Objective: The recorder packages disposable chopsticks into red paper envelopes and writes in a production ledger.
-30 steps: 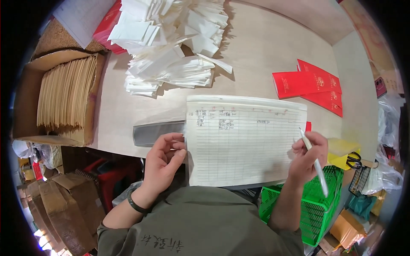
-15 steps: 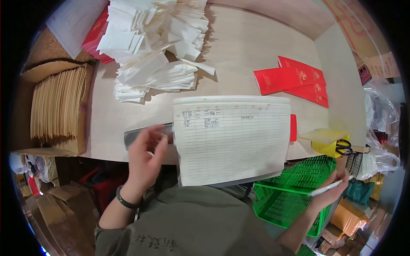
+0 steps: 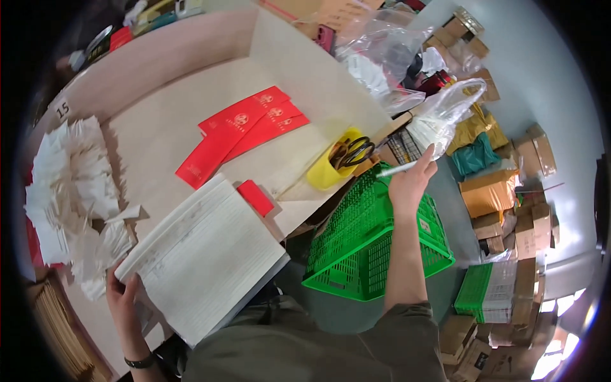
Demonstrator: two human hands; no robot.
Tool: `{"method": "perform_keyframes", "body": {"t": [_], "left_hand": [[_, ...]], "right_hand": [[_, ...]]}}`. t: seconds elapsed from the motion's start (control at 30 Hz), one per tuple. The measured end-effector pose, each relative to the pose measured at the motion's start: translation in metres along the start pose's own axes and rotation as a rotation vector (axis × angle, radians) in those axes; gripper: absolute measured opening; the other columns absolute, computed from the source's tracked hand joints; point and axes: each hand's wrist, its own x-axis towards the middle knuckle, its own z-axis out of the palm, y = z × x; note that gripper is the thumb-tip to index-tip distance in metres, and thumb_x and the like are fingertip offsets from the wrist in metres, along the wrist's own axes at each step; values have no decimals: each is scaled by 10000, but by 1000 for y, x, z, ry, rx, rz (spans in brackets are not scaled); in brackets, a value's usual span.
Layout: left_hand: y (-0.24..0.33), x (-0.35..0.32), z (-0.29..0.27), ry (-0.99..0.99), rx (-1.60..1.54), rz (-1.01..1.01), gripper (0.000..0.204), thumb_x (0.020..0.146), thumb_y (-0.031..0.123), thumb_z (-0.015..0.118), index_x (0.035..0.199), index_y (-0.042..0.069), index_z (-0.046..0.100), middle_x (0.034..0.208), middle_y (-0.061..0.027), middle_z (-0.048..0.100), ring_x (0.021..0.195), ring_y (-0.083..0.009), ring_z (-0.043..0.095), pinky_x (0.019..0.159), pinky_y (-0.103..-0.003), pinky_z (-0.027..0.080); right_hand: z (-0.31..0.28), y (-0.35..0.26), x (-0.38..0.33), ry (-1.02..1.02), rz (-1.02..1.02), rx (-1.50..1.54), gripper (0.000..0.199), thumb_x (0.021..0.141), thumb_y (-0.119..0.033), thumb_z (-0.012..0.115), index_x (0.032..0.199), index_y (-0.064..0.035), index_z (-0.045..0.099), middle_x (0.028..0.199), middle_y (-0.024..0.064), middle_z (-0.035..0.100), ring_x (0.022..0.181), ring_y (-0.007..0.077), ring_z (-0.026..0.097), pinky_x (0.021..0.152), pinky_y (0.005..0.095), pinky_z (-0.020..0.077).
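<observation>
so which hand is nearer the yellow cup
Right. The right hand, holding a white pen, is right of the yellow cup; the left hand is far left of it, by the notebook.

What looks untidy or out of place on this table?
The white paper slips at the left of the table look untidy: they lie in a loose, uneven heap. The lined notebook juts past the near edge. Nothing looks spilled or damaged.

The notebook [image 3: 207,264] lies between the paper pile [image 3: 73,191] and basket [image 3: 366,238].
</observation>
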Motion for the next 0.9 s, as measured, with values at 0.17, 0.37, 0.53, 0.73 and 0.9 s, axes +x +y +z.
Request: {"method": "perform_keyframes", "body": {"t": [0.17,0.37,0.53,0.73,0.9], "left_hand": [[12,-14,9,30,-385,-56,373,913,108,656,1271,53,564,1125,-50,646,985,-159,618,884,-282,479],[22,-43,34,77,-500,-149,300,947,119,642,1233,70,565,1104,-48,643,967,-149,627,831,-312,520],[77,-72,40,15,-458,-6,340,974,87,602,1301,27,530,1173,-40,631,1082,-134,576,935,-302,477],[112,-160,-70,336,-761,333,354,983,249,628,1250,18,592,1186,-84,662,1057,-162,633,943,-344,513],[124,-304,-150,997,-1040,798,466,981,299,620,1329,8,514,1273,-153,626,1137,-281,638,990,-449,525]], "right_hand": [[52,21,27,306,-119,-134,774,807,71,520,1515,46,206,1155,323,472,1034,482,487,946,503,405],[114,43,13,-116,-243,-549,605,893,-116,548,1451,54,390,1355,232,524,1241,345,505,1064,434,395],[102,27,-31,64,-592,-98,360,952,-123,549,1289,-1,578,1301,163,609,1183,314,586,1010,448,475],[68,5,-60,264,-691,608,341,967,-133,554,1266,19,494,1061,219,622,936,372,613,791,459,506],[121,-51,-60,98,-587,829,639,874,-358,680,1312,51,458,1176,222,529,1069,375,546,914,482,475]]}}
